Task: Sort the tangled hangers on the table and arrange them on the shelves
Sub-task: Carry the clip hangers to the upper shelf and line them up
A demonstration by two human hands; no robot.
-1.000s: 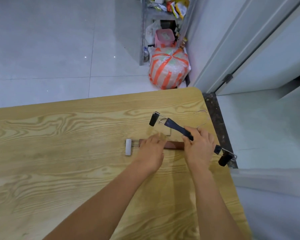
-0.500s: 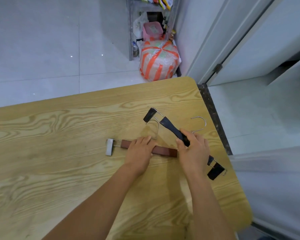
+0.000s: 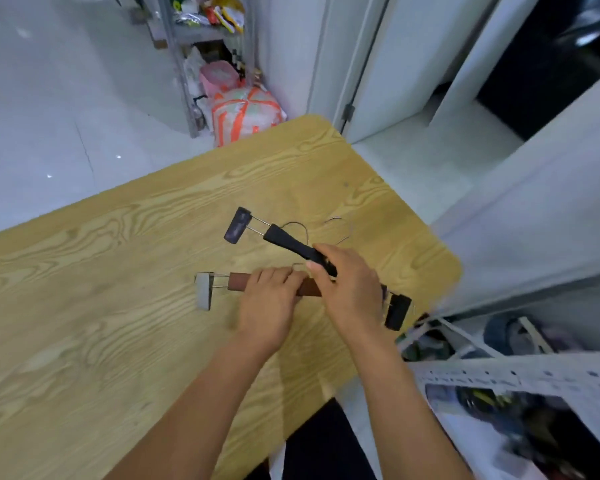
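A: What is seen to have changed in the last second?

B: Little between the hangers themselves. On the table (image 3: pixel 118 306), toward its right edge, the brown hanger (image 3: pixel 238 282) is still kept flat under the left hand (image 3: pixel 269 306), whose fingers are curled over the bar. The grey clip (image 3: pixel 203 294) is left showing at the hanger's left end. The black hanger (image 3: pixel 288 241) is still laid across the brown one at a slant and is gripped at mid-bar by the right hand (image 3: pixel 352 289). The black clip (image 3: pixel 399 311) at its near end is held just beside the table's right edge. The view has been swung to the right, so a perforated metal shelf (image 3: pixel 499 375) has been brought in past the table's near right corner.

A: What is meant by that for the task?

B: The pair is judged not yet parted. The wire hooks (image 3: pixel 298 226) are seen close together beyond the hands, but whether they are linked cannot be told. A move toward the shelf is probably being prepared.

A: And the containers?

B: Beyond the far edge, a rack (image 3: pixel 187 64) is loaded with bright packets. Below it a pink tub (image 3: pixel 219 76) and an orange-striped sack (image 3: pixel 245 112) are set, and their contents cannot be seen. Under the metal shelf only dark, blurred things are made out.
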